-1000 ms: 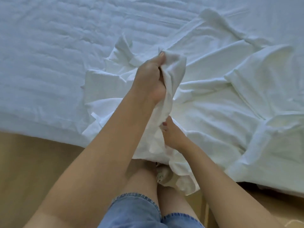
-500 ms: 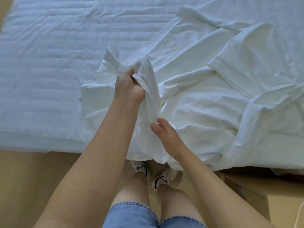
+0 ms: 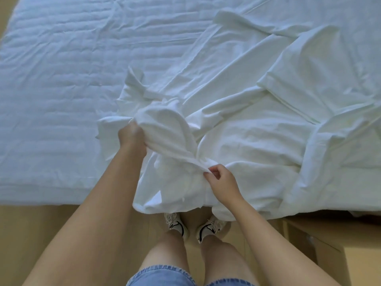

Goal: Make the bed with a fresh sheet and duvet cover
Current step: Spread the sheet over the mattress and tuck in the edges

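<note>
A crumpled white sheet (image 3: 257, 124) lies over the right half of the bed and hangs off its near edge. The quilted mattress (image 3: 61, 89) shows bare on the left. My left hand (image 3: 132, 137) grips a bunched fold of the sheet, with its fingers buried in the cloth. A little lower and to the right, my right hand (image 3: 221, 182) pinches a thin edge of the same sheet between thumb and fingers. The cloth stretches in a band between the two hands.
I stand at the bed's near edge on a wooden floor (image 3: 41, 234), my shoes (image 3: 191, 226) just under the hanging cloth. A light wooden cabinet (image 3: 329, 244) stands at the lower right, close to my right leg.
My left hand has come down and nearer with its bunch of sheet. My right hand has gone from lying against the cloth to pinching an edge of it. The view has pulled back.
</note>
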`<state>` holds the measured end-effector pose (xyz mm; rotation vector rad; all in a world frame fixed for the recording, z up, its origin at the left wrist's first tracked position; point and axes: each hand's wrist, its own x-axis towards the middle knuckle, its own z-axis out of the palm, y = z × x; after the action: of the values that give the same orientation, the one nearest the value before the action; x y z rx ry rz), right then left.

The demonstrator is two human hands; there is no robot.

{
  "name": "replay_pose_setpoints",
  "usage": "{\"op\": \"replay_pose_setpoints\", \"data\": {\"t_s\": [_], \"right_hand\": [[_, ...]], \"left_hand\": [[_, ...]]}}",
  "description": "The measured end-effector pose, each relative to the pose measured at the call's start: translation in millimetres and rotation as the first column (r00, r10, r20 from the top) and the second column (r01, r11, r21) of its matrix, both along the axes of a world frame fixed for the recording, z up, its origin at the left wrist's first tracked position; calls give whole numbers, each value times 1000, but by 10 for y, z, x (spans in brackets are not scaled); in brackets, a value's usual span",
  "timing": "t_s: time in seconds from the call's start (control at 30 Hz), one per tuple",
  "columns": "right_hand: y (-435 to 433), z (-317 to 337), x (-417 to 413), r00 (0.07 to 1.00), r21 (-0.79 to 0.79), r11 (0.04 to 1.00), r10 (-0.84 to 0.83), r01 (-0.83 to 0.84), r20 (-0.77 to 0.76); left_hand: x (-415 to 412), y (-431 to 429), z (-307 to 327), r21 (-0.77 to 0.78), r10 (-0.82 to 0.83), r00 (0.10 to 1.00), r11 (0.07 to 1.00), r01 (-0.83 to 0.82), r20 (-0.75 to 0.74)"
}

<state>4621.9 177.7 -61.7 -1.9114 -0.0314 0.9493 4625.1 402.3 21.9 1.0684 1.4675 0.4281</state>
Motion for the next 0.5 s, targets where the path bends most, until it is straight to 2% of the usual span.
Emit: {"op": "replay_pose_setpoints", "data": {"t_s": [0.03,0.07,0.1,0.13,0.2,0.27,0.33,0.4,0.5], "right_hand": [[-73,-47,11,998,-14,998,-59,59,-2],[-128,-95,26,994,-30,994,-107,107,0],[-167,-134,44,990,-51,988,-144,144,6],[-181,-148,66,986,-69,984,-164,164,5],[-167,-175,125,982,-82,979,-186,185,-14],[-148,-180,229,970,-102,966,-241,240,-4],[-202,-185,381,933,-125,925,-351,358,75],[-379,-176,553,847,-177,831,-496,528,192],[-798,-205,842,645,-203,621,-664,757,379]], "left_hand": [[-62,10,-103,150,-93,976,981,124,-199],[-86,-30,-173,265,-215,906,909,322,-365],[-72,-108,-238,327,-341,801,781,533,-491],[-36,-231,-272,343,-454,675,615,710,-582],[111,-497,-325,322,-600,420,269,907,-680],[272,-744,-423,291,-679,192,-32,956,-708],[421,-940,-543,263,-715,30,-218,940,-699],[564,-1112,-618,268,-747,-37,-283,921,-664],[831,-1429,-710,265,-758,-154,-400,877,-634]]}}
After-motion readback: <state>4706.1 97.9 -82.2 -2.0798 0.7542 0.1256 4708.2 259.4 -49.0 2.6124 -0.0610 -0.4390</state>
